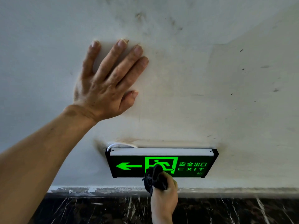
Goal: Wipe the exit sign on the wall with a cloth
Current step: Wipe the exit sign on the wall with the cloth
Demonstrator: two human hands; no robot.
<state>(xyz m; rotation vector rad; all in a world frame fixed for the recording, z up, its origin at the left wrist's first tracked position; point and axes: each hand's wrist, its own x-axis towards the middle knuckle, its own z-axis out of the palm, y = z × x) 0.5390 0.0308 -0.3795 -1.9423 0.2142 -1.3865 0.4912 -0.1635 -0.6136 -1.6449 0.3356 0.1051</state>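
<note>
A black exit sign (129, 165) with a glowing green arrow, running figure and the word EXIT hangs low on the white wall. My right hand (165, 196) reaches up from below and is shut on a dark cloth (153, 177), which is pressed against the lower middle of the sign's face, covering part of the running figure. My left hand (106, 83) lies flat against the wall above and left of the sign, fingers spread, holding nothing.
The white wall (210, 78) is scuffed and stained, with dark smudges around the sign's top corners. A thin white cable (119, 145) loops out behind the sign's top left. A dark marble skirting band (226, 210) runs along the bottom below a rough paint edge.
</note>
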